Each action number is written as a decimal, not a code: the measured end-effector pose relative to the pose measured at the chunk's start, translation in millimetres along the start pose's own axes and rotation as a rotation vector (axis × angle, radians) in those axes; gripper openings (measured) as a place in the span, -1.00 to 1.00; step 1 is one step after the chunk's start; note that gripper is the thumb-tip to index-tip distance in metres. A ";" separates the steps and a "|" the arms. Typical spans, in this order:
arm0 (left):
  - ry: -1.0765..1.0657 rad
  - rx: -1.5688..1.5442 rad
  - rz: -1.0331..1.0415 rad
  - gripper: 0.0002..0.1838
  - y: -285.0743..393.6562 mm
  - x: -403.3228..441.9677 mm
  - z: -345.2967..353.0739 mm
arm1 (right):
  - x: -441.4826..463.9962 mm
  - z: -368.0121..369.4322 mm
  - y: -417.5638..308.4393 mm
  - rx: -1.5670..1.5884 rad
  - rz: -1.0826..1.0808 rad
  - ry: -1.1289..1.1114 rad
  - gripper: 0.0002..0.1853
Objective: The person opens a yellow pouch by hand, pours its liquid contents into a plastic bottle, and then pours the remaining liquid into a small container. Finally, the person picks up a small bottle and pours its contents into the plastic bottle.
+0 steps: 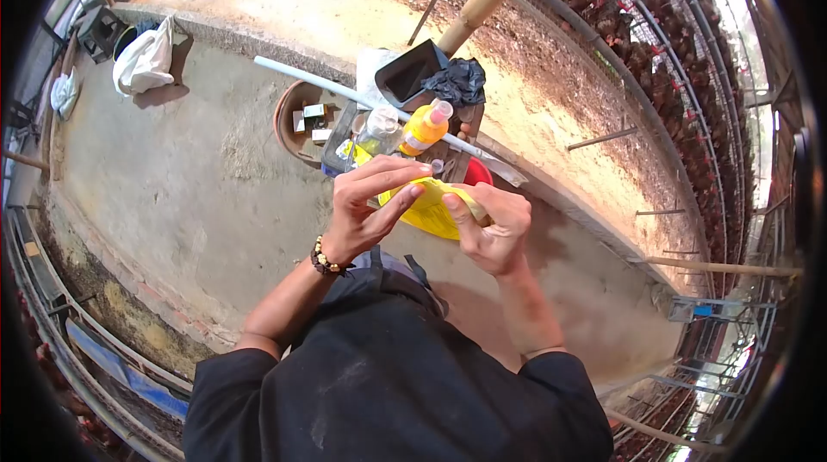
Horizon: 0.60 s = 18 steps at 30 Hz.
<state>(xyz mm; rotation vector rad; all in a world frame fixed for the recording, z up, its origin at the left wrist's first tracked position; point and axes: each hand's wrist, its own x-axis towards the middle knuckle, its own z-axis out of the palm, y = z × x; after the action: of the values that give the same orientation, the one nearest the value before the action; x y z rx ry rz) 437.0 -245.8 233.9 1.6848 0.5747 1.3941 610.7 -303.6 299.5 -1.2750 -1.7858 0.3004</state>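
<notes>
A bright yellow plastic bag (433, 219) is stretched between my two hands, its upper edge bunched up. My left hand (369, 202) pinches one side between thumb and fingers. On the other side, my right hand (494, 227) grips the edge with the thumb pressed on top. Whatever may be inside the bag is hidden. Just beyond my fingers stand an orange-yellow bottle (420, 133) with a pale pink cap and a clear plastic jar (380, 131). Part of a red container (478, 173) shows behind my right hand.
A brown basin (282, 121) holds several small boxes. A long white pipe (312, 86) crosses behind the bottle. Further back are a black container (388, 87) and a crumpled black plastic bag (458, 81). A white sack (145, 59) lies far left. Caged chickens (642, 57) line the right.
</notes>
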 end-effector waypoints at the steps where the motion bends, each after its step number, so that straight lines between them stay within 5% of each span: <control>1: 0.034 -0.014 -0.009 -0.76 -7.1 2.6 9.7 | -1.6 0.2 9.9 0.009 0.027 0.016 -0.89; 13: 0.084 0.022 -0.284 -0.91 -107.7 -38.4 60.0 | -62.3 49.0 126.2 -0.033 0.130 0.073 -0.89; 18: -0.116 0.038 -0.372 -0.91 -123.6 -40.8 38.2 | -81.9 70.0 146.6 0.016 0.176 0.046 -0.88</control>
<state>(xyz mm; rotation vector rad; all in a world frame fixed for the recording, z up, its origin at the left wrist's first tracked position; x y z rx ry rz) 482.6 -224.3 108.0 1.5787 0.8050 1.0185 655.5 -288.9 123.8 -1.4198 -1.6321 0.3803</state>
